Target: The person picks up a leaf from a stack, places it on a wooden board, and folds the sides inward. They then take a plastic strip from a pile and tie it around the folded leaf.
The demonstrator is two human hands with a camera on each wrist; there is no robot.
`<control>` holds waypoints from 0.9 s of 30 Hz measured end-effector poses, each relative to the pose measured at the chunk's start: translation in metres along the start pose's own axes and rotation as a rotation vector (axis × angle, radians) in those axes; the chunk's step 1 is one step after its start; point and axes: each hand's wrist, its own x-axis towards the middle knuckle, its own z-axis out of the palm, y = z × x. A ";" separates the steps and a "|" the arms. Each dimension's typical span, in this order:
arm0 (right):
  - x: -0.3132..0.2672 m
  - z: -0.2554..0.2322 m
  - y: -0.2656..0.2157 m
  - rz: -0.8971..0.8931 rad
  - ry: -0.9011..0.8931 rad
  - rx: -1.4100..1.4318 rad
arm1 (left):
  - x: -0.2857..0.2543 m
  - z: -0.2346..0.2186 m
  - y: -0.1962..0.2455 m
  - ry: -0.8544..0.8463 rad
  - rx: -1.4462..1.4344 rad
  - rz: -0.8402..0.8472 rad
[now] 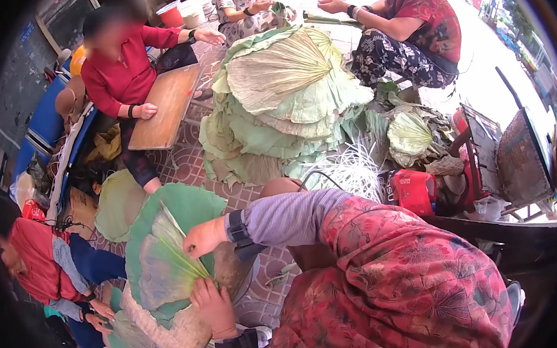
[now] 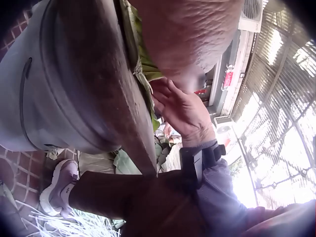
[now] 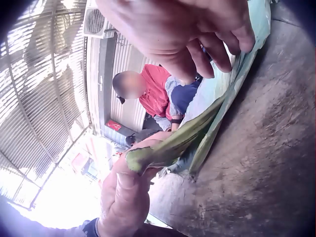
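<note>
A big green lotus leaf (image 1: 169, 243) lies folded over a round wooden board (image 1: 236, 264) that sits on a grey bucket (image 2: 29, 98). My right hand (image 1: 194, 244), with a striped purple sleeve and a wrist strap, comes down on the leaf's middle with fingers curled round a fold (image 3: 217, 44). My left hand (image 1: 202, 288) is at the near edge of the board. It pinches the folded green strip of leaf (image 3: 153, 155) between thumb and fingers (image 3: 126, 190). In the left wrist view my right hand (image 2: 180, 111) reaches to the leaf at the board's edge.
A high pile of lotus leaves (image 1: 280, 92) fills the middle of the paved ground. Several people sit around it, one behind a wooden board (image 1: 162, 111). A bundle of white strips (image 1: 347, 170) and a red container (image 1: 415, 189) lie near my knee.
</note>
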 end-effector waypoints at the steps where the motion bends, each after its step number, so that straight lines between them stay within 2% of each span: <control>1: -0.009 -0.017 -0.007 0.014 -0.014 0.088 | 0.001 0.005 -0.002 0.008 -0.003 -0.012; 3: -0.030 -0.070 -0.012 0.194 0.055 0.352 | 0.000 0.005 -0.008 -0.002 -0.091 -0.043; 5: -0.051 -0.117 0.025 0.125 0.442 0.305 | 0.002 0.006 -0.008 -0.022 -0.193 -0.135; 6: -0.072 -0.145 0.039 0.184 0.653 0.334 | 0.005 0.003 -0.004 -0.021 -0.192 -0.132; 8: -0.112 -0.190 0.089 0.407 1.152 0.506 | 0.012 -0.005 0.005 -0.065 -0.116 -0.187; 9: -0.141 -0.211 0.116 0.568 1.263 0.683 | 0.014 -0.003 0.007 -0.061 -0.116 -0.181; 10: -0.167 -0.227 0.145 0.699 1.512 0.774 | 0.013 0.000 0.006 -0.044 -0.104 -0.189; 11: -0.193 -0.239 0.185 0.747 1.678 0.812 | 0.012 0.003 0.005 -0.025 -0.088 -0.197; 12: -0.222 -0.246 0.230 0.664 1.699 0.555 | 0.011 0.006 0.004 -0.016 -0.081 -0.193; 14: -0.256 -0.255 0.272 0.896 1.941 0.415 | 0.007 0.010 0.002 0.028 -0.051 -0.148; 15: -0.265 -0.264 0.300 0.855 2.001 0.479 | 0.006 0.011 0.002 0.052 -0.052 -0.133; 17: -0.269 -0.269 0.272 0.774 2.080 0.560 | 0.007 0.011 0.002 0.059 -0.044 -0.128; 20: -0.286 -0.289 0.337 0.808 2.185 0.317 | 0.006 0.008 0.008 0.056 -0.066 -0.152; 21: -0.295 -0.295 0.365 0.550 2.191 0.158 | 0.007 0.007 0.010 0.053 -0.075 -0.166; 22: -0.309 -0.282 0.334 0.485 1.791 -0.419 | 0.006 0.007 0.010 0.098 -0.052 -0.142; 23: -0.298 -0.275 0.244 0.628 1.640 0.101 | 0.007 0.005 0.011 0.082 -0.045 -0.156; 24: -0.288 -0.284 0.232 0.582 1.784 0.735 | 0.005 0.007 0.010 0.107 -0.053 -0.152; 25: -0.282 -0.284 0.220 0.483 1.742 0.872 | 0.005 0.006 0.010 0.128 -0.084 -0.158; 26: -0.286 -0.290 0.235 0.335 1.689 1.015 | 0.004 0.005 0.010 0.128 -0.082 -0.171; 27: -0.277 -0.289 0.234 0.298 1.653 0.990 | 0.003 0.005 0.011 0.135 -0.094 -0.162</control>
